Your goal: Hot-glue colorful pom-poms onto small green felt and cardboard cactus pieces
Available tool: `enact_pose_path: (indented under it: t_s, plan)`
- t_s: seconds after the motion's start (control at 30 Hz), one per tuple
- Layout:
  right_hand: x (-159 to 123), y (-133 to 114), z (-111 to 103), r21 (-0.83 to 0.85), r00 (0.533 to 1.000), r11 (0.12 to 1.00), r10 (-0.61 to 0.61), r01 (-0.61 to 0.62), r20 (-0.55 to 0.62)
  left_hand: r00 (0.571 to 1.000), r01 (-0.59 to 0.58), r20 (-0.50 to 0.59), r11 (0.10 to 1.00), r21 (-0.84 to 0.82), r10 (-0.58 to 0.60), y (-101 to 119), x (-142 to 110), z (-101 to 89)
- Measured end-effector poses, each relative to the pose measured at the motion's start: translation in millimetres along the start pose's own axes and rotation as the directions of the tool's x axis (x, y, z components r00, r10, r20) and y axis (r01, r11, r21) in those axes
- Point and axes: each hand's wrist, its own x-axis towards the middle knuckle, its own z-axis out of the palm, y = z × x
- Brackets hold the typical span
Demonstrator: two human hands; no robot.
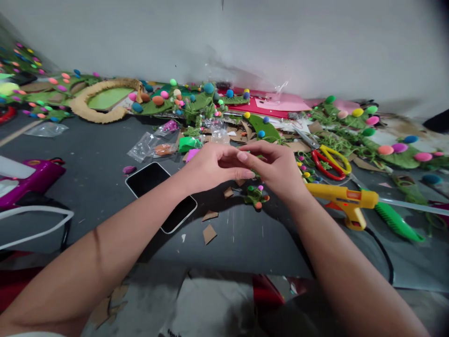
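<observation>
Left hand and right hand together, fingers curled, tips meeting above the bench; can't tell if anything's pinched between them. Small green pompom piece sits on the bench just below the right hand, cardboard scrap nearer the body. Phone under left forearm; yellow glue gun and scissors right of right hand.

There are two hands, one phone, one scissors, one yellow glue gun.
</observation>
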Motion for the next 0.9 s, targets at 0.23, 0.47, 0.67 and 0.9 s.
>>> enact_pose_path:
  t_s: [0.23, 0.47, 0.67, 0.9]
  plan:
    - [1, 0, 0, -0.089, 0.982, 0.994, -0.084, 0.07, -0.17, 0.988, 0.008, -0.157, 0.999, 0.047, -0.001, 0, 2, 1.6]
    - [3, 3, -8, -0.022, 0.988, 0.999, -0.051, 0.048, -0.144, 0.999, 0.034, -0.037, 0.996, -0.083, -0.037, -1, 2, 0.9]
    - [0, 3, 7, -0.062, 0.995, 0.994, -0.093, 0.092, -0.017, 0.989, 0.031, -0.141, 0.998, -0.058, -0.039, -5, 3, 2.3]
    - [3, 6, -8, -0.022, 0.985, 0.999, -0.032, 0.028, -0.168, 0.995, 0.047, -0.087, 0.996, -0.08, -0.054, 2, 3, -0.6]
